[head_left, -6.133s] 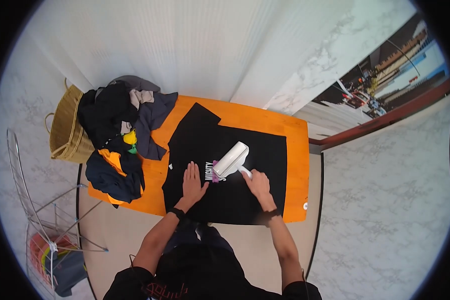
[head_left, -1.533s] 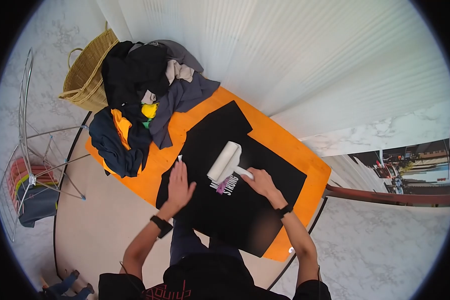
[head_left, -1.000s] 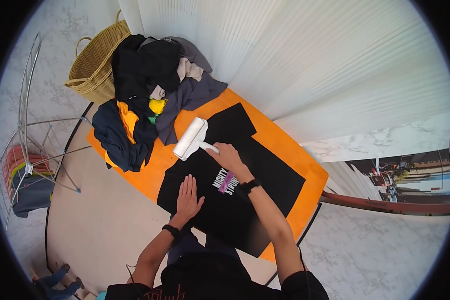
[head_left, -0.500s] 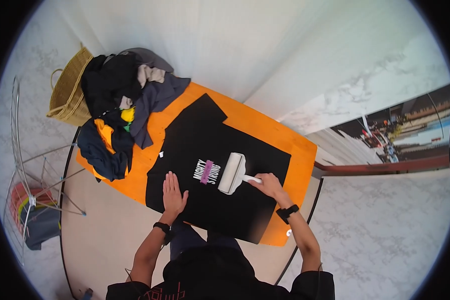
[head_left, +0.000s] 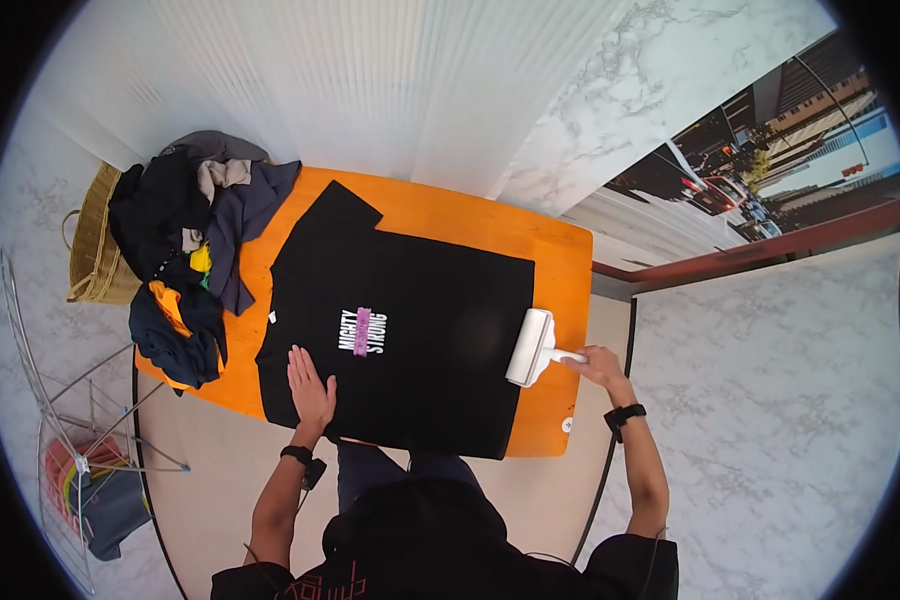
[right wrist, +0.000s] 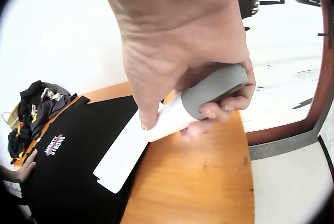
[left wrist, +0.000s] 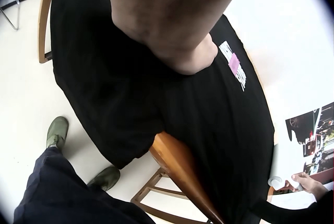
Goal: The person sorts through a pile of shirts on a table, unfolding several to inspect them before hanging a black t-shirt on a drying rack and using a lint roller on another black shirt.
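Note:
A black T-shirt (head_left: 430, 330) with a white and purple chest print lies spread on the orange wooden table (head_left: 560, 260). My left hand (head_left: 312, 390) rests flat on the shirt near its front edge, fingers straight. At the shirt's right edge, my right hand (head_left: 600, 368) grips the handle of a white lint roller (head_left: 530, 347). In the right wrist view, my fingers (right wrist: 229, 101) curl round the grey-ended handle, with the thumb along its white neck. The roller's head lies over the shirt's hem and overlaps the bare wood in the head view.
A heap of dark clothes (head_left: 175, 220) with yellow and orange pieces sits at the table's left end. Behind it stands a wicker basket (head_left: 100, 245). A metal drying rack (head_left: 80, 465) is on the floor at left. White curtains (head_left: 370, 90) hang behind the table.
The roller has passed over the print and shirt, and now sits further right at the hem. My left hand stays flat on the shirt's near side. The head view has turned.

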Demonstrator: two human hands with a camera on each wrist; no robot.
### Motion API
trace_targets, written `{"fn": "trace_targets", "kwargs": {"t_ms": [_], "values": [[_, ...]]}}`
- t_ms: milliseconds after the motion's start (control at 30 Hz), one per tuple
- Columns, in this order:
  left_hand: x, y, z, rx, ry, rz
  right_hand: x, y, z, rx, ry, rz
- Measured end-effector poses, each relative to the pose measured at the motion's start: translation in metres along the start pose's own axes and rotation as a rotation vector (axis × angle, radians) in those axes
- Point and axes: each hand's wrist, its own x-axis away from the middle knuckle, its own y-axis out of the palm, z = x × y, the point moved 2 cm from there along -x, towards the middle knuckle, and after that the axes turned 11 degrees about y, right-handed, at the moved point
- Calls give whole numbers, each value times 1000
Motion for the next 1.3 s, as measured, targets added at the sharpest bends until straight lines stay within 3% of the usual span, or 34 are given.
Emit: {"fn": "trace_targets", "kwargs": {"t_ms": [67,200,467,667,867,1067,1133,1300], "values": [[1,-2,-1,5,-5,5,10,-5,8,-53,74,-46],[19,-21,8,80,-12,-16,28,3,-24,-77,-8,7],[88,-32,13,175,-48,-70,29,53,-238,-150,-454,29],[115,-30,8,262,-104,-107,18,78,-378,-169,-561,-7],[116,-40,2,300,-44,-110,23,85,-473,-176,-623,43],[117,-45,-9,358,-3,-149,37,82,-493,-202,-574,-13],[117,-54,-16,342,-57,-40,45,77,-476,-208,-575,-14],[117,-62,-44,298,-74,-44,71,66,-389,-184,-454,-40]]}}
